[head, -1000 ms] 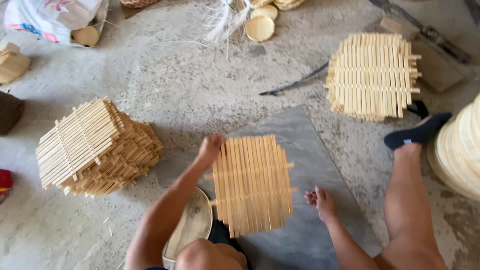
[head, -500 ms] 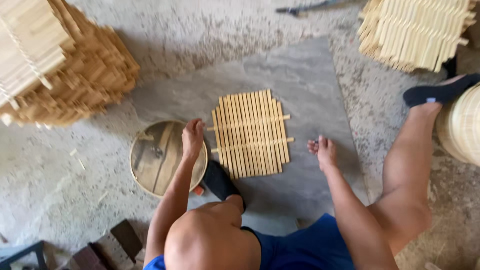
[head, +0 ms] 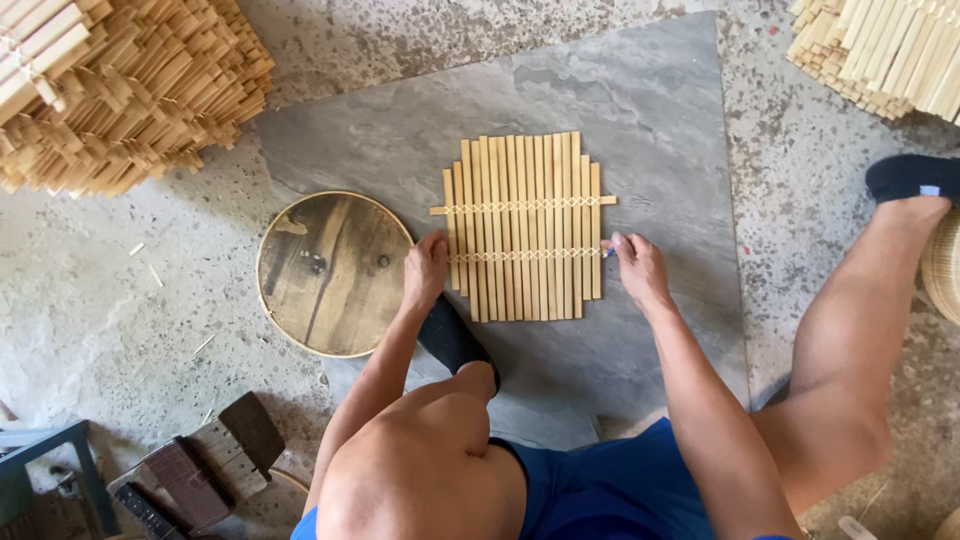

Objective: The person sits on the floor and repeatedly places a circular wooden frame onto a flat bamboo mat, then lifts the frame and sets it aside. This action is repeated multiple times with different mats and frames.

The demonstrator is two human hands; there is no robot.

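My hands have closed in on the bamboo slat mat [head: 523, 228] lying flat on the grey slab [head: 640, 90]. Left hand [head: 427, 270] and right hand [head: 636, 268] pinch the lower cross-strip's ends; I should press evenly, keeping slats aligned.

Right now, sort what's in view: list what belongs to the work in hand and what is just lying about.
In the work:
- bamboo slat mat, flat on the grey slab
- left hand at its left edge
- right hand at its right edge

Lying about:
- round wooden disc beside the mat
- mat stack, upper left
- mat stack, upper right
- dark tools, lower left
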